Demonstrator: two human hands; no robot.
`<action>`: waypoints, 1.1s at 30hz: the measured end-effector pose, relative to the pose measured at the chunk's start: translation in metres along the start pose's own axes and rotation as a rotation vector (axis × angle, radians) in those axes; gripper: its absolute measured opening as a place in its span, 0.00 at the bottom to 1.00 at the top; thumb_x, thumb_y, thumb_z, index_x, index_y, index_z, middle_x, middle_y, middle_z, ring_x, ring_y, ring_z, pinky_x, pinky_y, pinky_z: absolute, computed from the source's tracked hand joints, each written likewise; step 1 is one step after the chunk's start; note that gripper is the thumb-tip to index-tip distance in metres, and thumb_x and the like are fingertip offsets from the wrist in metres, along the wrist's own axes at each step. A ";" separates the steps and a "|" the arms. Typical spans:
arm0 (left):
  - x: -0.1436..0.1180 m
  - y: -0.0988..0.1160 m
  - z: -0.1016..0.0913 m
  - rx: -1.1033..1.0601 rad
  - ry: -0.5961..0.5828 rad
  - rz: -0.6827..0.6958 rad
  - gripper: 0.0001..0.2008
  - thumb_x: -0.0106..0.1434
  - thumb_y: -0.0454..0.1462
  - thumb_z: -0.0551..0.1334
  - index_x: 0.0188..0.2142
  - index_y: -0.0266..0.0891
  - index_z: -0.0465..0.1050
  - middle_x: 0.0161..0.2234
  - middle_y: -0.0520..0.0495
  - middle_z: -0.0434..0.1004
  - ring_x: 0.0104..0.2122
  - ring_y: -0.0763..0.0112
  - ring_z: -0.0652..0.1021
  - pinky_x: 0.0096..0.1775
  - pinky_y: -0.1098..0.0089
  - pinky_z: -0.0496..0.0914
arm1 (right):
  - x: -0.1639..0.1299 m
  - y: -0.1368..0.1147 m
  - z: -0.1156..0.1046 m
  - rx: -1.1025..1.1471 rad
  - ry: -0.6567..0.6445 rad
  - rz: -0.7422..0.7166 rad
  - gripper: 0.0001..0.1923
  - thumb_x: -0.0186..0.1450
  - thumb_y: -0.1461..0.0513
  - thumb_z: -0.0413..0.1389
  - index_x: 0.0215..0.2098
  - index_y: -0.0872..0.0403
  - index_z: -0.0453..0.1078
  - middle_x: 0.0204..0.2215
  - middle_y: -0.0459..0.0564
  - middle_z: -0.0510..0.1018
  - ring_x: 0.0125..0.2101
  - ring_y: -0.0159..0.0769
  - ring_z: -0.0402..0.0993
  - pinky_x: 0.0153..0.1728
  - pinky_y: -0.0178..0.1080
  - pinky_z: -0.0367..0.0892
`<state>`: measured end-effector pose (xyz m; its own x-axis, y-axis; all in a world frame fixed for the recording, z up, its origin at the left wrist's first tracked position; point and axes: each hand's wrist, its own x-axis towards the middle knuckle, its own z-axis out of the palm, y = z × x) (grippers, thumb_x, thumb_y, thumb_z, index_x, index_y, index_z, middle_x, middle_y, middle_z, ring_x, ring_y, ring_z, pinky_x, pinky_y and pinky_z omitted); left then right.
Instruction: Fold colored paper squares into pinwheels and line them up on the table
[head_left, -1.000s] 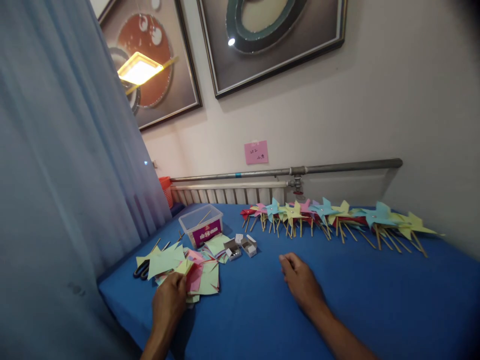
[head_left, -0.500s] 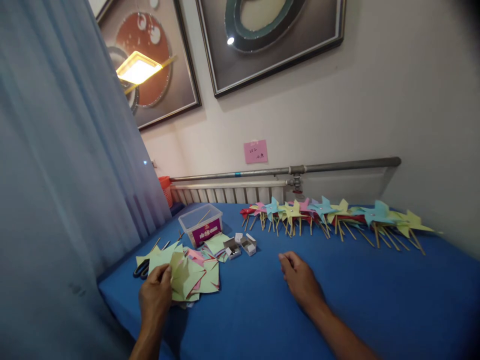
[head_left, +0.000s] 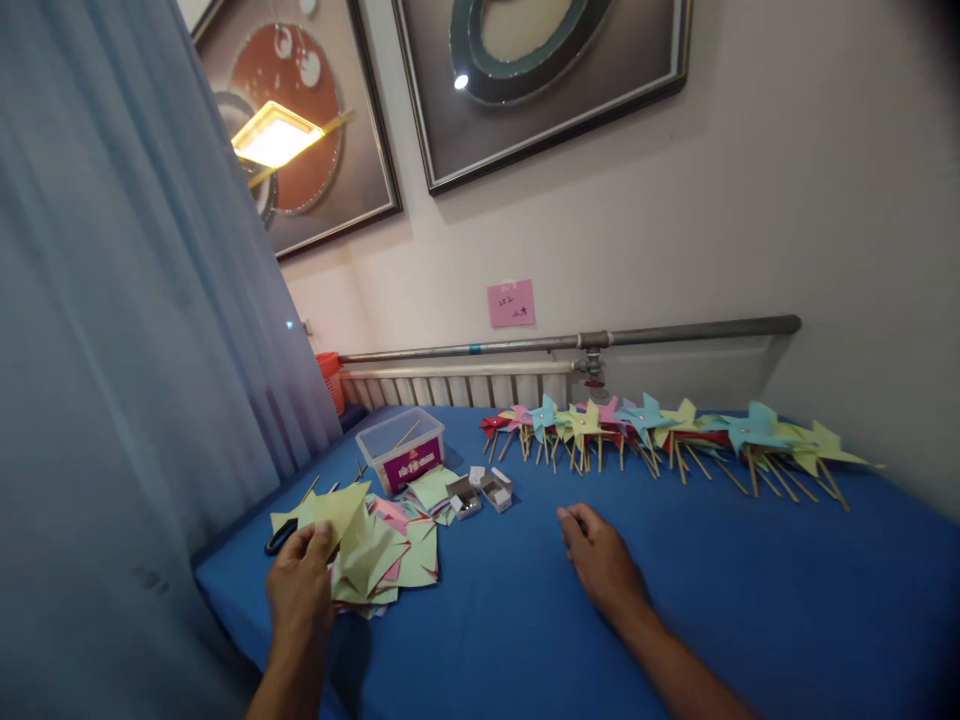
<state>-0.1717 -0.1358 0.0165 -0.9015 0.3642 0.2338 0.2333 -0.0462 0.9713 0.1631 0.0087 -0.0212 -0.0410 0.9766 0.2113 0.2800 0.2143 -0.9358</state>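
Observation:
My left hand (head_left: 298, 580) pinches a yellow sheet of paper (head_left: 343, 505) between thumb and fingers, over the left side of the paper pile. Under and beside it lies a loose heap of cut paper sheets (head_left: 417, 558), mostly pale green with some pink. Partly covered by the raised sheet, black scissor handles (head_left: 277, 538) show to the left. My right hand (head_left: 600, 560) rests on the blue cloth with its fingers curled closed; whatever may be inside them is hidden. Two small open boxes (head_left: 466, 498) with tiny contents stand between the hands, farther back.
A clear plastic tub (head_left: 411, 466) with thin sticks stands behind the paper. Along the wall side lies a long row of colourful paper pinwheels (head_left: 585, 422) on sticks. A blue curtain (head_left: 150, 350) borders the left, and a metal pipe (head_left: 697, 328) runs along the wall.
My left hand has shifted slightly left and lifted the yellow sheet, now tilted over the scissors and the pile. My right hand has stayed in place.

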 end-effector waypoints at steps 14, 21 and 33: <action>-0.040 0.036 0.085 -0.376 -0.526 -0.163 0.23 0.52 0.54 0.70 0.38 0.39 0.78 0.28 0.48 0.83 0.32 0.60 0.83 0.35 0.64 0.76 | -0.001 0.006 0.002 0.080 -0.009 -0.007 0.21 0.67 0.42 0.50 0.26 0.46 0.63 0.18 0.41 0.68 0.20 0.37 0.66 0.24 0.38 0.60; -0.075 0.055 0.186 -0.269 -0.670 0.044 0.18 0.57 0.50 0.68 0.33 0.37 0.80 0.28 0.47 0.81 0.27 0.66 0.78 0.32 0.68 0.70 | -0.005 0.004 0.005 0.150 0.004 -0.040 0.25 0.67 0.38 0.52 0.25 0.46 0.63 0.18 0.41 0.67 0.21 0.36 0.66 0.24 0.37 0.61; -0.132 0.001 0.197 0.194 -0.555 1.269 0.16 0.76 0.32 0.55 0.35 0.42 0.80 0.35 0.44 0.83 0.36 0.64 0.79 0.42 0.62 0.66 | 0.002 0.018 0.008 0.694 -0.113 0.092 0.31 0.61 0.35 0.66 0.44 0.50 0.78 0.43 0.54 0.86 0.43 0.48 0.84 0.45 0.45 0.76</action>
<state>0.0194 -0.0004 -0.0220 0.2091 0.4899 0.8463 0.8587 -0.5061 0.0808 0.1606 0.0145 -0.0395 -0.1562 0.9795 0.1269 -0.3873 0.0575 -0.9202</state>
